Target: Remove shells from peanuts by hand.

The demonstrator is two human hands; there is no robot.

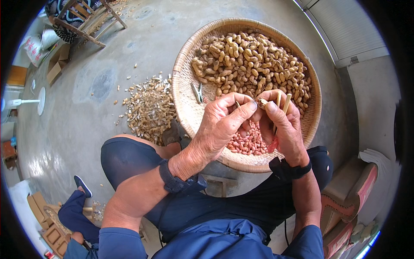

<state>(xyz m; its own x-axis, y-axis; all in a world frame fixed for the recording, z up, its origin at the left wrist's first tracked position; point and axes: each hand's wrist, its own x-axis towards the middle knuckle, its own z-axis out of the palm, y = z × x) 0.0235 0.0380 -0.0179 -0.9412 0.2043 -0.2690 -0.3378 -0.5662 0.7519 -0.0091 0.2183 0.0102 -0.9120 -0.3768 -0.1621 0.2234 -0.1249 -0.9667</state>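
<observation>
Both hands meet over a round woven basket (pixel 184 81). My left hand (pixel 216 124) pinches thumb to forefinger, with a small bit of peanut shell (pixel 237 104) between the fingers. Its fingertips touch those of my right hand (pixel 286 126), which holds a broken peanut pod (pixel 262 103) under the thumb. Two pale wooden sticks (pixel 286 103) also stick up from the right hand's grip. Beneath the hands lie reddish shelled peanut kernels (pixel 247 142), partly hidden. Unshelled peanuts (pixel 252 61) are heaped on the basket's far side. A metal spring clip (pixel 197 93) rests near its left wall.
A pile of empty peanut shells (pixel 150 108) covers the floor left of the basket. At the upper left stands a wooden chair (pixel 87 22). A seated person's leg (pixel 76 207) shows at the lower left, and a padded seat (pixel 349 184) at the right.
</observation>
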